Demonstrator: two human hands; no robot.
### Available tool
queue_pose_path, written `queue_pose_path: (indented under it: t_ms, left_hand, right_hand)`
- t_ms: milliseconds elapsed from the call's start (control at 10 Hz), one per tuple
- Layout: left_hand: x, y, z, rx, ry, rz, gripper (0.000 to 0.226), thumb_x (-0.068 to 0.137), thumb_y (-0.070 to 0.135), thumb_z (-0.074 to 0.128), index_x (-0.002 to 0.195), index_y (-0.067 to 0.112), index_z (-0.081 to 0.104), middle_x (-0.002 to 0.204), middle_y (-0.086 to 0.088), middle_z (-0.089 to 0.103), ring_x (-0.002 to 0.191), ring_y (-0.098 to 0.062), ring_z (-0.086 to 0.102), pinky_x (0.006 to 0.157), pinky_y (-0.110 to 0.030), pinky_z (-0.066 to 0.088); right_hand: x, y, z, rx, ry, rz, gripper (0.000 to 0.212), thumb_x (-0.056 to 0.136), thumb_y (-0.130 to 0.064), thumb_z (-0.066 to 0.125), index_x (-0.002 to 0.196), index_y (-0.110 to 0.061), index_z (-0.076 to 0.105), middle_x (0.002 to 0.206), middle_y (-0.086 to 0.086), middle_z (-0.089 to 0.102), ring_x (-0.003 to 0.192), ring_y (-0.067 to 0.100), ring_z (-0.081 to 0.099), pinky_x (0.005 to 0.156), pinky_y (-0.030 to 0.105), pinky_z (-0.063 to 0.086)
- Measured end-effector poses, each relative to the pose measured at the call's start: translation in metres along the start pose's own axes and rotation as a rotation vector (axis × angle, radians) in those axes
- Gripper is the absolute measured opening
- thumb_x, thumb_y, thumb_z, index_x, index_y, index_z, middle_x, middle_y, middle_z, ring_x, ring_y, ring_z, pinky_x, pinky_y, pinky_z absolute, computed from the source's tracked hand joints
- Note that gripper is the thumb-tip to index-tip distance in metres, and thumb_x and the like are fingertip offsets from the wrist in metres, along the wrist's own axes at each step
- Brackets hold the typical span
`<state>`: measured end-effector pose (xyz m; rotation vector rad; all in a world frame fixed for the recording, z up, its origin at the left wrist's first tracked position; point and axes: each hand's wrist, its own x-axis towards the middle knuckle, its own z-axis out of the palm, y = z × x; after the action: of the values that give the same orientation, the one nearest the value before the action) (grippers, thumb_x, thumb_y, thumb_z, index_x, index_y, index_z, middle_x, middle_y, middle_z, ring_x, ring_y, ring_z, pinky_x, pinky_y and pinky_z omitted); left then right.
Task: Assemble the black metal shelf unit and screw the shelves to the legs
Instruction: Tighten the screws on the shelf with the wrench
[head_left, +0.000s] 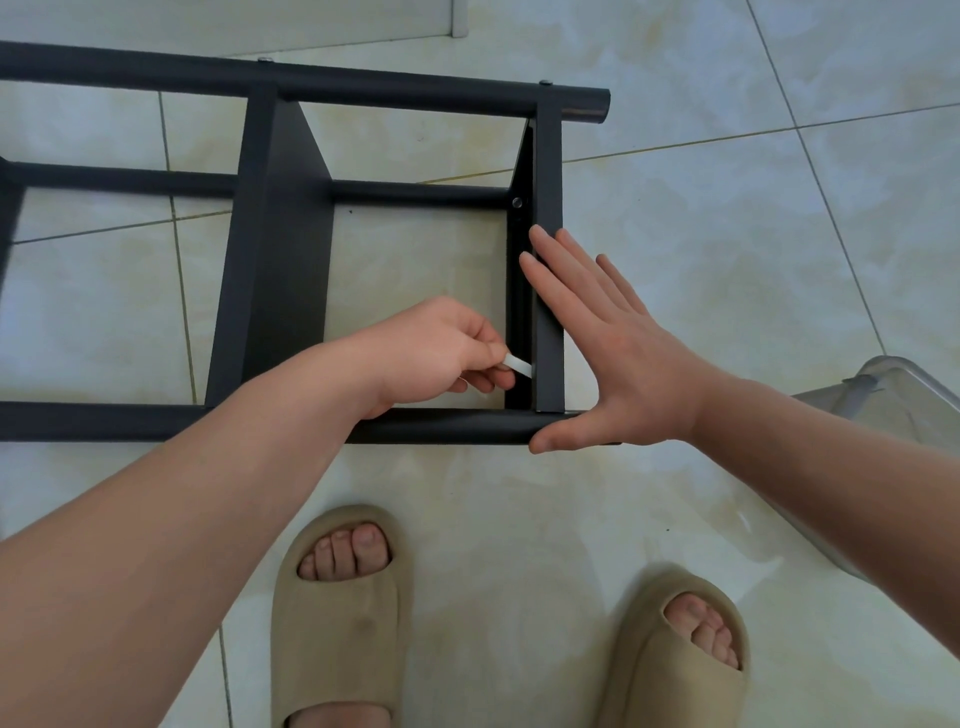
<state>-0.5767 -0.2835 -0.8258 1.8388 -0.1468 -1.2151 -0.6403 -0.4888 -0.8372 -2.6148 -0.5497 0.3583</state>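
The black metal shelf unit (280, 249) lies on its side on the tiled floor. Its round legs run left to right, one at the top (415, 91) and one near me (447, 425). The end shelf (548, 171) stands on edge between them, with a screw head (517, 202) on its inner face. My left hand (436, 353) pinches a small white tool (519, 365) against the inside of that shelf, close to the near leg. My right hand (613, 353) lies flat with straight fingers against the shelf's outer side, thumb along the near leg's end.
A second shelf panel (280, 270) stands on edge to the left. A clear plastic container (893, 395) sits on the floor at the right. My two feet in beige slippers (343, 613) stand just below the near leg. A white baseboard (460, 18) runs along the top.
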Motion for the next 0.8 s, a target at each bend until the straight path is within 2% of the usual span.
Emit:
queue_pose_path:
  t_ms: [200, 600, 700, 800]
  left_hand:
    - [-0.0018, -0.0031, -0.0035, 0.06, -0.036, 0.024, 0.02, 0.101, 0.013, 0.053, 0.088, 0.015, 0.067, 0.082, 0.008, 0.075, 0.081, -0.004, 0.066, 0.083, -0.025, 0.051]
    - [-0.0026, -0.0075, -0.0075, 0.167, -0.124, 0.044, 0.014, 0.096, 0.009, 0.06, 0.088, 0.017, 0.069, 0.077, 0.015, 0.074, 0.075, 0.003, 0.065, 0.082, -0.025, 0.049]
    - [-0.0019, -0.0091, -0.0083, 0.192, -0.132, 0.041, 0.013, 0.095, 0.009, 0.063, 0.087, 0.017, 0.071, 0.076, 0.013, 0.073, 0.077, -0.007, 0.062, 0.084, -0.033, 0.05]
    - [-0.0016, -0.01, -0.0086, 0.194, -0.14, 0.034, 0.014, 0.092, 0.009, 0.065, 0.083, 0.017, 0.073, 0.076, 0.003, 0.068, 0.074, -0.014, 0.056, 0.079, -0.035, 0.046]
  right_hand:
    - [0.0003, 0.0009, 0.0004, -0.005, 0.001, -0.003, 0.133, 0.068, -0.09, 0.055, 0.163, -0.013, 0.002, 0.17, 0.002, -0.011, 0.156, 0.018, -0.015, 0.126, 0.052, 0.001]
    - [0.0002, 0.001, 0.0009, -0.004, 0.007, -0.004, 0.133, 0.068, -0.089, 0.055, 0.163, -0.012, 0.003, 0.17, 0.003, -0.01, 0.156, 0.018, -0.015, 0.126, 0.053, 0.001]
    - [0.0, 0.001, 0.0003, -0.005, 0.005, -0.002, 0.133, 0.068, -0.089, 0.055, 0.163, -0.012, 0.003, 0.17, 0.003, -0.01, 0.156, 0.018, -0.015, 0.126, 0.052, 0.001]
    - [0.0001, 0.0009, 0.0004, -0.006, 0.001, -0.001, 0.133, 0.068, -0.089, 0.056, 0.163, -0.012, 0.003, 0.17, 0.003, -0.01, 0.156, 0.018, -0.015, 0.126, 0.052, 0.001]
